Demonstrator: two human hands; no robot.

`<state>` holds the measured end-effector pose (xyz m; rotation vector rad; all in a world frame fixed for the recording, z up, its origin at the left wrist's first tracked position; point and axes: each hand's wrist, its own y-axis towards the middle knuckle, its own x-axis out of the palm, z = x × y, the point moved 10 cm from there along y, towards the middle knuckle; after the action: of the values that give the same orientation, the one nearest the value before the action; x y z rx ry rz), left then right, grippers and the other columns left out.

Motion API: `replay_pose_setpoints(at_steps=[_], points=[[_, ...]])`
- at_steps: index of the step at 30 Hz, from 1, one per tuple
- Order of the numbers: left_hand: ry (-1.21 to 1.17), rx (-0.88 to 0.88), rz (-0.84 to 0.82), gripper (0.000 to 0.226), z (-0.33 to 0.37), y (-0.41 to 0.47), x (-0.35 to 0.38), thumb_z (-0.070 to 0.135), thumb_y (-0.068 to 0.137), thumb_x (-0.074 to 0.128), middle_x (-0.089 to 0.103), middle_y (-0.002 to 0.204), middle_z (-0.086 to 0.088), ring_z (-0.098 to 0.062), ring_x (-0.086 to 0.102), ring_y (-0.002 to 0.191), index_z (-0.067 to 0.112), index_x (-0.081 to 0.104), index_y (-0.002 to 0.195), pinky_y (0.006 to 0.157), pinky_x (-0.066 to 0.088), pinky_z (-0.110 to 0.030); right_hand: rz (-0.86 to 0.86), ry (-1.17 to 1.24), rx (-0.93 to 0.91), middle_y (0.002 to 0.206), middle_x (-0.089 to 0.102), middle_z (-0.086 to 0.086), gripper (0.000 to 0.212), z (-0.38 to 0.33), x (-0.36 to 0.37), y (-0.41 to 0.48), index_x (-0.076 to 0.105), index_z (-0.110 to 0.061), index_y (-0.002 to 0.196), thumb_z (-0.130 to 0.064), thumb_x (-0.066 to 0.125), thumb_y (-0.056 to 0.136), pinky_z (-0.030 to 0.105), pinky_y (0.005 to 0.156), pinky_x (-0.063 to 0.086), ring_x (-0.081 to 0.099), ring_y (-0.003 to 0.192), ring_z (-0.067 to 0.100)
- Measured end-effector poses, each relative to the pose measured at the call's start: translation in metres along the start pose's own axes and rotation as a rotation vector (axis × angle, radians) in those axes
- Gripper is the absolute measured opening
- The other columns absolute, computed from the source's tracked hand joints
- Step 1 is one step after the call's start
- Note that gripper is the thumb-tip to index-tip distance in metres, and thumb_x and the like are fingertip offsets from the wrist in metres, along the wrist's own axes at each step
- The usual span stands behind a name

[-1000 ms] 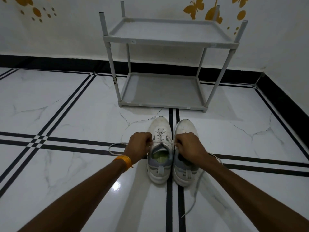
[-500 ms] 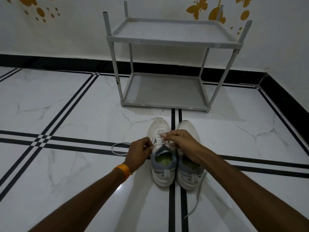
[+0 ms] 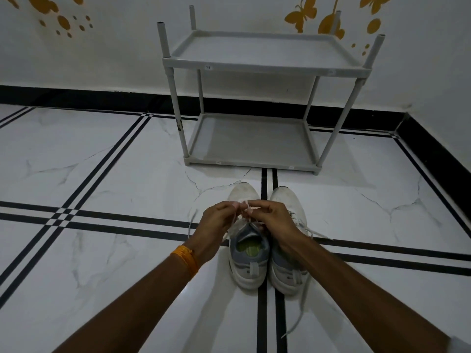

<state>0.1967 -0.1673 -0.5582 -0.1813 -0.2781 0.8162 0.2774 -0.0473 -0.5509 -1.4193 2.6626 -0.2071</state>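
Two white and grey sneakers stand side by side on the floor, toes pointing away from me. Over the left sneaker [image 3: 248, 261] my left hand [image 3: 215, 225] and my right hand [image 3: 271, 220] meet, each pinching a white lace [image 3: 246, 205] of that shoe between fingertips, the strands pulled up and crossing. The right sneaker [image 3: 288, 200] is partly hidden under my right wrist. Its lace [image 3: 298, 317] lies loose, trailing over the floor toward me.
A grey two-tier plastic shoe rack [image 3: 265, 68] stands bare against the white wall beyond the shoes. The floor [image 3: 102, 250] is white marble tile with black stripes. A black skirting [image 3: 433, 154] runs along the walls, with a corner at the right.
Both hands rose from the shoe openings and came together above the left sneaker, pulling its laces up. The right hand shifted left off the right sneaker.
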Motion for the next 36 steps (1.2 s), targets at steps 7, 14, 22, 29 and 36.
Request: replay_pose_setpoints(at_steps=[7,14,22,29,36], points=[[0.110,0.171,0.189,0.018,0.002,0.007,-0.005,0.021,0.090,0.066,0.075,0.096,-0.008,-0.026,0.071,0.094,0.009,0.075,0.100,0.085,0.060,-0.039,0.093,-0.089,-0.055,0.085,0.078,0.008,0.024,-0.002,-0.004,0.004,0.073,-0.008,0.105,-0.021,0.074,0.084,0.036,0.078,0.062,0.075,0.075,0.019],[0.306,0.304,0.190,0.022,0.013,0.006,0.003,0.017,0.092,0.063,0.074,0.103,-0.004,-0.015,0.069,0.096,0.011,0.072,0.111,0.085,0.058,-0.025,-0.065,-0.001,0.042,0.090,0.077,0.012,0.023,0.002,0.000,0.002,0.071,-0.015,0.112,-0.011,0.064,0.091,0.027,0.070,0.059,0.074,0.082,0.019],[0.655,0.493,0.175,0.019,0.032,0.002,0.020,0.023,0.093,0.062,0.072,0.097,0.004,-0.005,0.066,0.087,0.017,0.069,0.110,0.078,0.049,-0.007,-0.122,-0.092,0.045,0.099,0.074,0.018,0.021,-0.001,0.002,0.004,0.068,-0.019,0.104,-0.004,0.064,0.090,0.031,0.074,0.061,0.073,0.089,0.027],[0.718,0.476,0.153,0.017,0.044,0.009,0.018,0.017,0.085,0.073,0.073,0.073,0.005,-0.003,0.069,0.065,0.017,0.061,0.097,0.064,0.055,-0.012,-0.179,-0.119,0.053,0.093,0.075,0.015,0.026,-0.003,0.005,0.005,0.065,-0.007,0.114,0.000,0.065,0.088,0.029,0.073,0.061,0.074,0.083,0.022],[0.517,0.256,0.084,0.012,0.026,0.019,0.013,0.014,0.079,0.077,0.075,0.085,-0.006,-0.011,0.069,0.079,0.006,0.077,0.089,0.079,0.054,-0.018,-0.188,-0.204,-0.032,0.094,0.076,0.014,0.028,-0.009,0.009,-0.001,0.065,-0.009,0.115,-0.001,0.064,0.088,0.030,0.080,0.060,0.075,0.087,0.020]])
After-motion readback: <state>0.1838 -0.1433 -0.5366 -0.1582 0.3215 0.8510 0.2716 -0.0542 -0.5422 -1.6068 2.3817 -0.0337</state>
